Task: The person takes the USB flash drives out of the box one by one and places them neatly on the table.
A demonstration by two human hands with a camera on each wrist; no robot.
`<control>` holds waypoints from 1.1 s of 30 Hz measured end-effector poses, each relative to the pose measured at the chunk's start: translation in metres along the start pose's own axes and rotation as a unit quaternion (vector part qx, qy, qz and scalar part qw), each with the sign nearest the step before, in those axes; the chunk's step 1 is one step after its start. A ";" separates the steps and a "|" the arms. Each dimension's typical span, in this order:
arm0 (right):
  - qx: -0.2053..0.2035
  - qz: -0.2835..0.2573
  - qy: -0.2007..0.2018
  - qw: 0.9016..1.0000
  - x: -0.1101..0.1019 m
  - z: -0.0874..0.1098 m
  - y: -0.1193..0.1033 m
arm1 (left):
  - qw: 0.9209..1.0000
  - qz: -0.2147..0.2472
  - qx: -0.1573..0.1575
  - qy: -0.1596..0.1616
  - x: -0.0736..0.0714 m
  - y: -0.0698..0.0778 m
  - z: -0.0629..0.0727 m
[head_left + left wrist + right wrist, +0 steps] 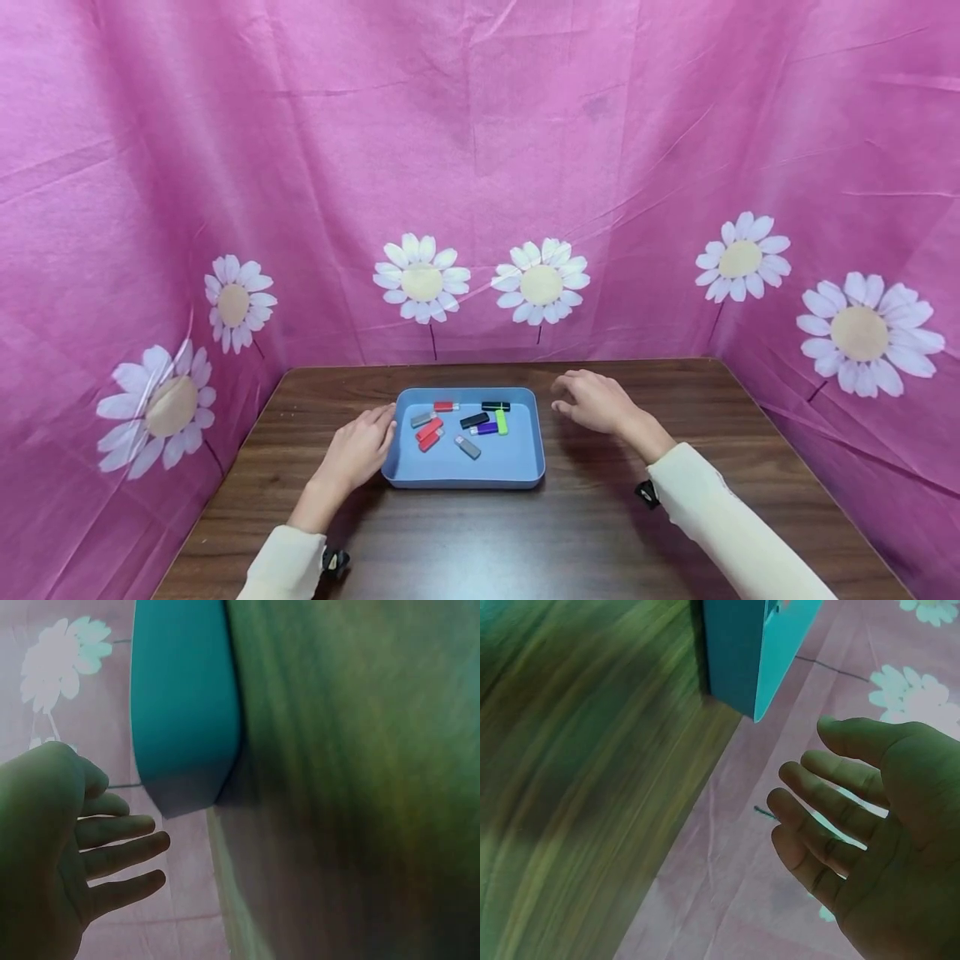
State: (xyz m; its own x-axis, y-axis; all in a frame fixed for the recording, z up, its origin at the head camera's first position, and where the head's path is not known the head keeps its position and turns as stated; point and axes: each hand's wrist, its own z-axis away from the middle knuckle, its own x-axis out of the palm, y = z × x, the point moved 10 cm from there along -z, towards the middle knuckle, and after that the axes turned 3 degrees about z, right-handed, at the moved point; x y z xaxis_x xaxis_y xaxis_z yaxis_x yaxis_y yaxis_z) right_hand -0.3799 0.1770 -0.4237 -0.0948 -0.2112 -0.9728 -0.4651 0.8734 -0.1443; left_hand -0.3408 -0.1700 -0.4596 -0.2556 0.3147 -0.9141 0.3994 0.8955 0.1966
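A shallow blue tray [498, 465] lies on the table with several USB flash drives in it. Among them are red drives [429, 429], a grey one [468, 447], a black one [475, 421], a purple one [483, 429] and a bright green one [502, 422]. Beside the tray's left wall is my left hand [356, 446], fingers loosely extended and holding nothing; whether it touches the rim I cannot tell. My right hand [600, 406] hovers to the right of the tray, apart from it. In the right wrist view its fingers [829, 799] are relaxed and slightly bent, with nothing in them.
The brown wood-grain table [480, 542] extends around the tray. Pink cloth [480, 167] printed with white daisies hangs along the back and both sides. A dark band with a small device [335, 561] sits at each wrist, by the pale sleeves [731, 517].
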 end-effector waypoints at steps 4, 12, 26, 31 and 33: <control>-0.010 -0.003 -0.004 1.000 0.001 -0.007 -0.010 | 1.000 0.004 -0.006 -0.027 0.009 0.005 0.006; -0.035 -0.003 -0.009 0.999 0.001 -0.021 -0.031 | 0.999 0.009 -0.011 -0.044 0.019 0.010 0.014; -0.054 0.010 -0.032 0.998 0.011 -0.044 -0.057 | 0.996 0.021 -0.008 -0.092 0.034 0.012 0.023; -0.055 0.009 -0.050 0.997 0.017 -0.049 -0.065 | 0.994 0.033 -0.019 -0.106 0.038 0.012 0.026; -0.054 0.008 -0.057 0.997 0.020 -0.052 -0.067 | 0.993 0.037 -0.023 -0.113 0.039 0.012 0.027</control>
State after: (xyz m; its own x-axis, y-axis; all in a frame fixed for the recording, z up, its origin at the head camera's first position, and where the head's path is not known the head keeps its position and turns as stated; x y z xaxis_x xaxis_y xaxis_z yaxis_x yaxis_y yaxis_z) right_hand -0.3959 0.0913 -0.4244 -0.0048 -0.1415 -0.9899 -0.5563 0.8230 -0.1149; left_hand -0.3226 -0.1554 -0.5025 -0.0208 0.3055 -0.9520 0.3682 0.8876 0.2768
